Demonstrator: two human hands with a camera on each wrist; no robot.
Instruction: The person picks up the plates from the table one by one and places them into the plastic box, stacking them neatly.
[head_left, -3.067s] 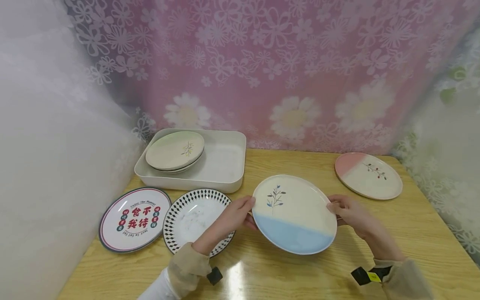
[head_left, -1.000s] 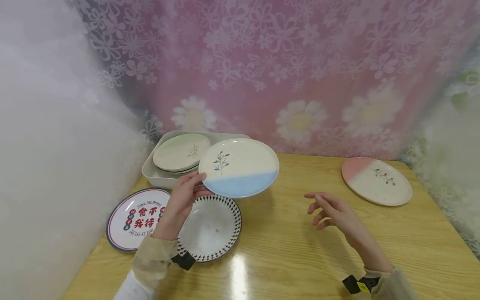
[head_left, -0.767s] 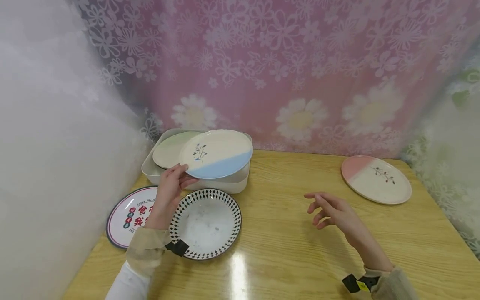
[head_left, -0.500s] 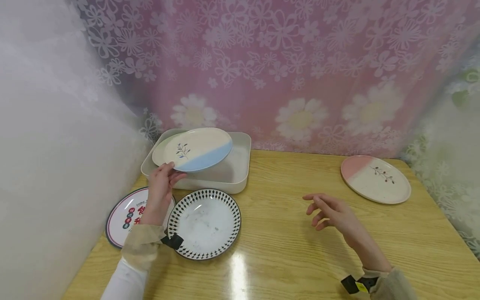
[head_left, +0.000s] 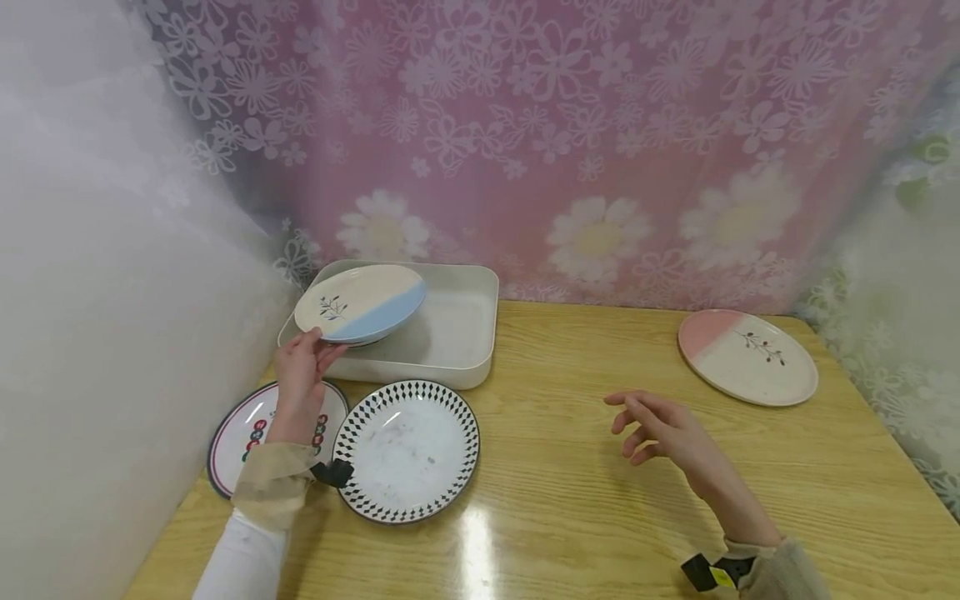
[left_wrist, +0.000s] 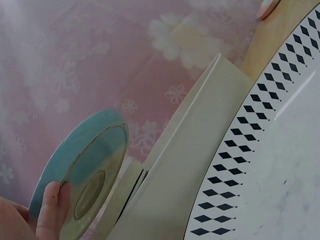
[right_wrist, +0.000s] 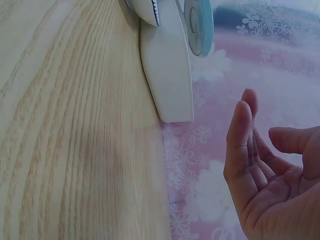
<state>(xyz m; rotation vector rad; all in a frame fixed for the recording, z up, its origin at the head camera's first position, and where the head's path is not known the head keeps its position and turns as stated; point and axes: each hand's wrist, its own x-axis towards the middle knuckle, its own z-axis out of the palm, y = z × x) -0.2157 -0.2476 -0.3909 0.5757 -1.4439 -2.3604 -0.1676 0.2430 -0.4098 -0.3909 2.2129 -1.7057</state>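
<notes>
My left hand [head_left: 298, 379] pinches the near left rim of a cream-and-blue plate [head_left: 367, 304] with a twig drawing. In the left wrist view the fingers [left_wrist: 47, 210] lie under the plate's blue underside. This plate is tilted over the left part of a white rectangular bin [head_left: 457, 325], above other plates [left_wrist: 117, 200] that it mostly hides in the head view. My right hand [head_left: 663, 429] hangs over the right half of the table with loosely bent fingers and holds nothing.
A plate with a black diamond rim [head_left: 408, 450] lies in front of the bin. Left of it, partly behind my left arm, is a plate with red lettering [head_left: 240, 442]. A pink-and-cream plate [head_left: 750, 358] lies at the back right of the wooden table [head_left: 555, 500].
Both hands held the blue plate at first; then the right hand let go. My left hand has carried it left and back, over the plates in the bin. The right hand now stays still.
</notes>
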